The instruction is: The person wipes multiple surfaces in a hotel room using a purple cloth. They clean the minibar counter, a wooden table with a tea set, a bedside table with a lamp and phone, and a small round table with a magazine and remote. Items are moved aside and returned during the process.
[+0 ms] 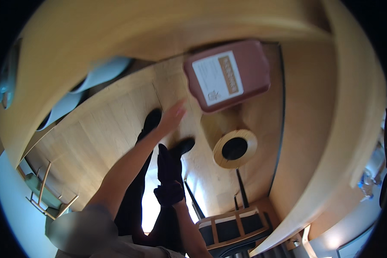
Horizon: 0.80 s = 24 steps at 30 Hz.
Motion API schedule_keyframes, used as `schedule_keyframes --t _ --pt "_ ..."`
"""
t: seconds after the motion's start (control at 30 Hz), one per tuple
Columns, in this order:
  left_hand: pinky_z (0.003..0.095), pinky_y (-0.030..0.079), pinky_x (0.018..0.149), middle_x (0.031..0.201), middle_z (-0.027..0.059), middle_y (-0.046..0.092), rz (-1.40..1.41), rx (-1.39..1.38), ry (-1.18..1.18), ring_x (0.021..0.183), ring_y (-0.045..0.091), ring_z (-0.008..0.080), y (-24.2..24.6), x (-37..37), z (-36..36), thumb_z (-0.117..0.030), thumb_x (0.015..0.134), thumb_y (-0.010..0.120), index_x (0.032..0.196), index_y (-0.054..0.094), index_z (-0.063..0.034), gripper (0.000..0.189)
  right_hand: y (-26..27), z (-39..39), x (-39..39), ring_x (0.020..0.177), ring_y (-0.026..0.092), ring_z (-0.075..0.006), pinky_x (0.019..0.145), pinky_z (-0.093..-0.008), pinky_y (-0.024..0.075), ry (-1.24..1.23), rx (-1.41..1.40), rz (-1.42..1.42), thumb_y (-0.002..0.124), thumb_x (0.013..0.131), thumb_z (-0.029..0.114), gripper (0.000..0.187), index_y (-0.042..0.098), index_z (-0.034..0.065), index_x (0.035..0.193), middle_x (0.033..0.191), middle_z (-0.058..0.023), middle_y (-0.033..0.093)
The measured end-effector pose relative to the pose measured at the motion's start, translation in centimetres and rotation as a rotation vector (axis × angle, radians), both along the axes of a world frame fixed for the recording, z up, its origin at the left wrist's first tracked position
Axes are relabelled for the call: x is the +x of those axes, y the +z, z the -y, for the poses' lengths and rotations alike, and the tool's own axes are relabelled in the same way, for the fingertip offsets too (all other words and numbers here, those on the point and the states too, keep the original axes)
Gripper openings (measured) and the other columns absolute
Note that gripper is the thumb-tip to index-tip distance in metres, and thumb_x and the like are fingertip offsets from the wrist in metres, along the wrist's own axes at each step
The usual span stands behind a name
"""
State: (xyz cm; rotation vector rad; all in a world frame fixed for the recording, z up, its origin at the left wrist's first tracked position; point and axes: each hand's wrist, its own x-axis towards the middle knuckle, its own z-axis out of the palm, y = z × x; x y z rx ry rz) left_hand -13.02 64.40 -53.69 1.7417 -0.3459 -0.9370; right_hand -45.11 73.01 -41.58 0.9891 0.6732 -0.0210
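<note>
My bare left hand point(172, 117) reaches forward above the wood floor, blurred, its fingers extended and nothing seen in them. It is nearest to a mauve box point(256, 69) with a wavy edge, and a gap lies between them. A white and brown label point(217, 77) with writing is on the box's visible face. My right hand point(169, 177) is lower in the view, covered by what looks like a dark glove with a bunched cuff. Its fingers point forward over my dark trouser leg. Whether it holds anything cannot be made out.
A round wooden piece point(217, 158) with a dark centre stands past the box. A wooden-framed chair point(242, 225) is at lower right, a green chair point(43, 190) at far left. White rounded vessels point(104, 72) sit along the curved wooden edge at upper left. My dark shoes point(153, 117) are on the floor.
</note>
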Motion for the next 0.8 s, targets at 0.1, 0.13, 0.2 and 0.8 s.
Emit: schedule_keyframes --t 0.1,0.13,0.2,0.8 --pt "0.0261 0.050 0.070 0.090 0.0098 0.065 0.007 0.078 0.106 0.077 0.063 0.0145 16.9 1.4 -7.7 -0.003 0.095 0.055 0.116 0.065 -0.0015 0.023 9.4 8.2 11.3 0.096 0.064 -0.0216 0.088 -0.0336 0.0523 0.806 -0.906 -0.500 0.066 0.090 0.021 0.033 0.061 0.0042 0.119 0.105 -0.0082 0.065" --pt "0.0266 0.048 0.065 0.081 0.0081 0.061 0.150 0.053 0.231 0.073 0.062 0.0146 21.0 2.0 -10.4 0.000 0.095 0.055 0.113 0.066 -0.0011 0.022 14.6 11.0 17.7 0.097 0.064 -0.0224 0.088 -0.0337 0.0514 0.866 -1.221 -0.434 0.067 0.090 0.018 0.032 0.061 0.0032 0.118 0.107 -0.0083 0.065" --pt "0.0273 0.047 0.065 0.085 0.0100 0.062 0.337 0.094 0.450 0.073 0.062 0.0179 28.8 3.6 -13.2 0.005 0.093 0.053 0.107 0.065 0.0003 0.019 23.2 15.6 29.2 0.101 0.063 -0.0261 0.091 -0.0335 0.0491 0.805 -1.923 -0.334 0.069 0.088 0.013 0.032 0.061 0.0014 0.116 0.114 -0.0105 0.063" --pt "0.0537 0.010 0.118 0.156 0.0201 0.024 1.012 0.724 0.139 0.146 0.018 0.0365 31.5 32.4 0.5 -0.027 0.091 0.057 0.149 0.033 -0.0073 0.066 14.2 54.3 80.5 0.147 0.011 -0.0403 0.105 -0.0764 0.0074 1.255 -3.289 -1.411 0.049 0.091 0.043 0.061 0.039 0.0156 0.145 0.152 -0.0165 0.030"
